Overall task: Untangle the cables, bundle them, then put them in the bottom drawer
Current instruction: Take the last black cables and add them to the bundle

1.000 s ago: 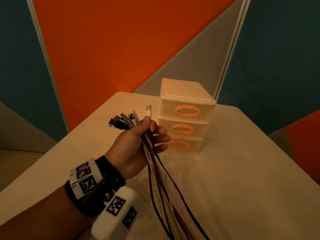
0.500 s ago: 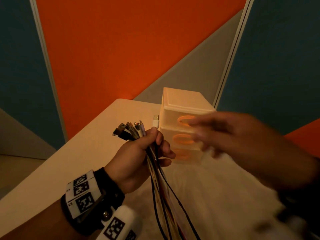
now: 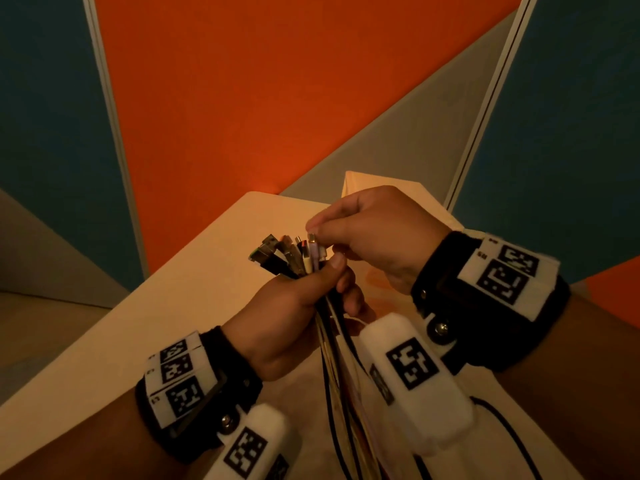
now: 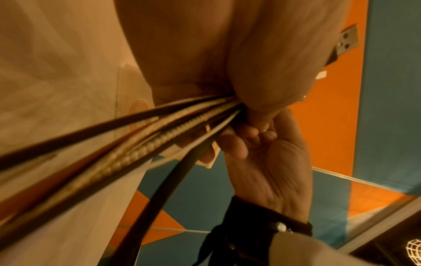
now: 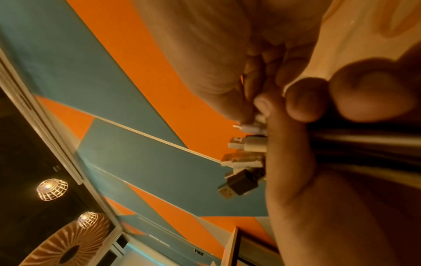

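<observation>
Left hand (image 3: pixel 287 306) fisted around a bunch of cables (image 3: pixel 332 358), held above the table (image 3: pixel 104 358); plugs (image 3: pixel 287 254) fan out above the thumb, cords hang down toward the near table edge. Right hand (image 3: pixel 377 237) pinches one plug tip between thumb and forefinger. Drawer unit (image 3: pixel 353 181) stands behind the hands near the table's far corner, mostly hidden. Bare tabletop lies left of the hands.
</observation>
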`<act>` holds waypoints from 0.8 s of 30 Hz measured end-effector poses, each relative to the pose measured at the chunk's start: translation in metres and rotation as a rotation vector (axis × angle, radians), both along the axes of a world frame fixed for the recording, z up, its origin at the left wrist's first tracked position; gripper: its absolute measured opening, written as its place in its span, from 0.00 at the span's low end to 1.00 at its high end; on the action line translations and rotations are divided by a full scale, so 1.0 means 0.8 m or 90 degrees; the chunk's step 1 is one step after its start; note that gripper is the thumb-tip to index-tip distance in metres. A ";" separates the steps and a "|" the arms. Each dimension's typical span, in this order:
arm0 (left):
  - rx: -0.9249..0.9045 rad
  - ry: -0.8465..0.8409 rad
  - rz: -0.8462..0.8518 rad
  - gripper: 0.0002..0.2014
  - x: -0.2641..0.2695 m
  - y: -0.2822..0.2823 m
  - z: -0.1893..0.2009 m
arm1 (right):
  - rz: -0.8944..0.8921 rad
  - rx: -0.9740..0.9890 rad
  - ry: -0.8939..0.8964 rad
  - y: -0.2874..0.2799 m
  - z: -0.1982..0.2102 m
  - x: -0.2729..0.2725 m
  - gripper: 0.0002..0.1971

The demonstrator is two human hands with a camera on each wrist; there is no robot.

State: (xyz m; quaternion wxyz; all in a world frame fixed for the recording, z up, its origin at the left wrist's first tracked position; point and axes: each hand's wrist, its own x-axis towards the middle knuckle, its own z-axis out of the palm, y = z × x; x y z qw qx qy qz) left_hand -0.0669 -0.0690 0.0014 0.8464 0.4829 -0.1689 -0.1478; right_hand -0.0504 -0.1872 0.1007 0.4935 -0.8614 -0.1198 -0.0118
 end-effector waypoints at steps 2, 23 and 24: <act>0.005 -0.002 0.004 0.19 0.000 0.002 0.000 | -0.002 0.035 0.001 0.000 -0.005 -0.007 0.03; 0.075 0.140 0.067 0.30 0.008 0.004 0.003 | 0.031 0.022 0.151 -0.005 -0.149 -0.064 0.18; 0.042 0.161 0.056 0.31 0.008 0.005 0.003 | 0.040 0.074 0.203 -0.006 -0.144 -0.066 0.17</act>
